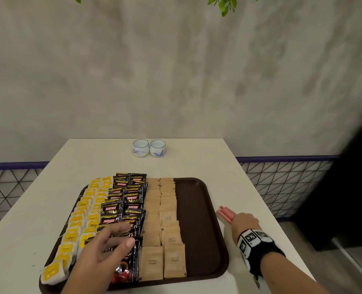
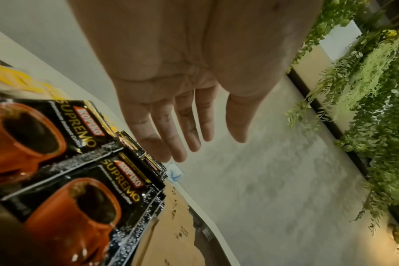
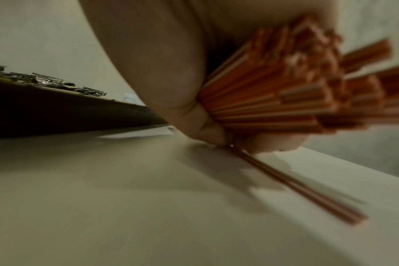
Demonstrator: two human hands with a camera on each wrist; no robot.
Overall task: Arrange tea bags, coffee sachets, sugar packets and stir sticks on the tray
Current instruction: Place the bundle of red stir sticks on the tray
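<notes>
Stir sticks [image 3: 273,100] blurred in right wrist view, near coffee sachets [image 1: 129,270] partly hidden under left forearm

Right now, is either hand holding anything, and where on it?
The right hand grips the bundle of stir sticks, somewhere short of their far ends. The left hand holds nothing, open above the coffee sachets.

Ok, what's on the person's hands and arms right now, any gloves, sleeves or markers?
Both hands are bare, no gloves. The right hand has a black wristband behind it, carrying white square tags with black coded patterns. The left hand and its forearm show no sleeve or band in view.
</notes>
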